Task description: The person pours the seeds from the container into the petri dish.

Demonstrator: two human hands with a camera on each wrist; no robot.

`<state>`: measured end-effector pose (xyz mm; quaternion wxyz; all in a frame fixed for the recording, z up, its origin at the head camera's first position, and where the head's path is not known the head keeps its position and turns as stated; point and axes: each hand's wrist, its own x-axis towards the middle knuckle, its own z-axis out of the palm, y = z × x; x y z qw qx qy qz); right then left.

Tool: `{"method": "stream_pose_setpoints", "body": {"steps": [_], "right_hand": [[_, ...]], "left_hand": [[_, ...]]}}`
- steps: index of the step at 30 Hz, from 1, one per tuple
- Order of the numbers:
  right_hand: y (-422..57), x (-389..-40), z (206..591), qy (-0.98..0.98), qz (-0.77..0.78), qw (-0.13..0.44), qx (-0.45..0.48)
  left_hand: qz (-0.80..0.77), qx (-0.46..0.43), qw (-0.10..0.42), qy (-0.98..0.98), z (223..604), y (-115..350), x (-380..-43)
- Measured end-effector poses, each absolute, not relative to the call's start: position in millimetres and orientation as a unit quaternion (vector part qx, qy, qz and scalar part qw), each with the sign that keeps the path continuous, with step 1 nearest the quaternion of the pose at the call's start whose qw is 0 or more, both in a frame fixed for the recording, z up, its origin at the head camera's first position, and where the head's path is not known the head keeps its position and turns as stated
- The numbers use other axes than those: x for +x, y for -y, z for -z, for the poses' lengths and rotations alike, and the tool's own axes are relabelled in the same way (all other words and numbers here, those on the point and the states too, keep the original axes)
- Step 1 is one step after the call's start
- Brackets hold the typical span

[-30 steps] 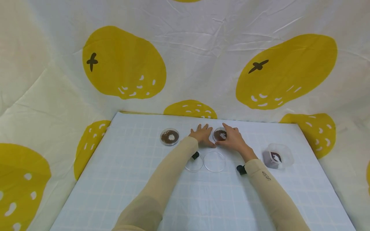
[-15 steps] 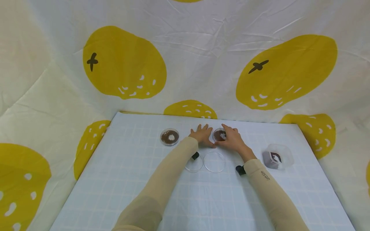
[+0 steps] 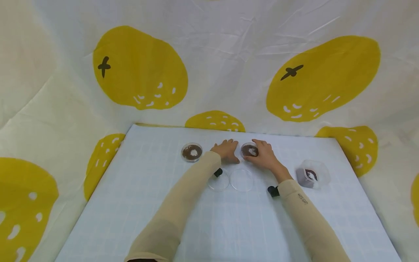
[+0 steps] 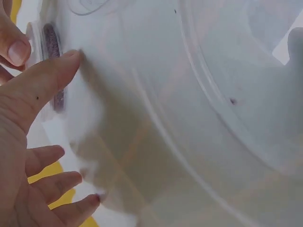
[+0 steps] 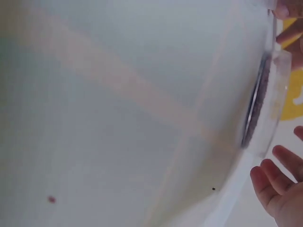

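In the head view my right hand (image 3: 263, 155) grips a round clear petri dish (image 3: 249, 150) near the table's back edge, thumb on the near side and index finger on the far side. Dark brown granular matter with a white patch fills the dish. My left hand (image 3: 226, 150) lies just to its left with fingers spread, holding nothing. A second petri dish (image 3: 192, 152) with like contents stands farther left. In the left wrist view my left thumb (image 4: 57, 71) overlaps the dish's edge. The right wrist view shows the dish (image 5: 258, 106) edge-on at the right, fingers around it.
Two clear round lids (image 3: 241, 180) lie side by side in front of the hands, the left one partly behind my left sleeve. To the right stands a clear plastic tub (image 3: 323, 174) with a small box (image 3: 307, 178) of dark and white matter. A fruit-patterned cloth (image 3: 222, 83) hangs behind.
My left hand has shifted slightly left, widening the gap to the dish. The right hand keeps its grip in nearly the same place. The head view has tilted a little.
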<state>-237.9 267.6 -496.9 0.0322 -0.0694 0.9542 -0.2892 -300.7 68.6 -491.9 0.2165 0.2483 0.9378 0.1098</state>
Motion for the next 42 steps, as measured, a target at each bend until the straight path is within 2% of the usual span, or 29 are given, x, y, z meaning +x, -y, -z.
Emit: {"method": "stream_pose_setpoints", "body": {"steps": [6,12,27,32,42], "right_hand": [[-268.3,-231.1,487.8,-0.952,0.300,0.015,-0.064],[-266.1,-218.1,480.2,-0.947,0.315,-0.011,-0.056],[-255.3,-173.7,471.9,-0.929,0.340,-0.120,-0.088],[-252.7,-158.3,469.4,-0.922,0.348,-0.140,-0.095],[-249.0,-136.1,466.3,-0.923,0.342,-0.159,-0.079]], "left_hand": [[-0.099,0.284,0.199,-0.933,484.5,-56.3,-303.0],[-0.112,0.306,0.177,-0.929,468.5,-39.4,-285.4],[-0.203,0.332,0.090,-0.917,444.2,21.9,-209.7],[-0.232,0.318,0.064,-0.917,446.9,36.3,-189.9],[-0.269,0.288,0.052,-0.918,463.9,51.4,-156.7]]}}
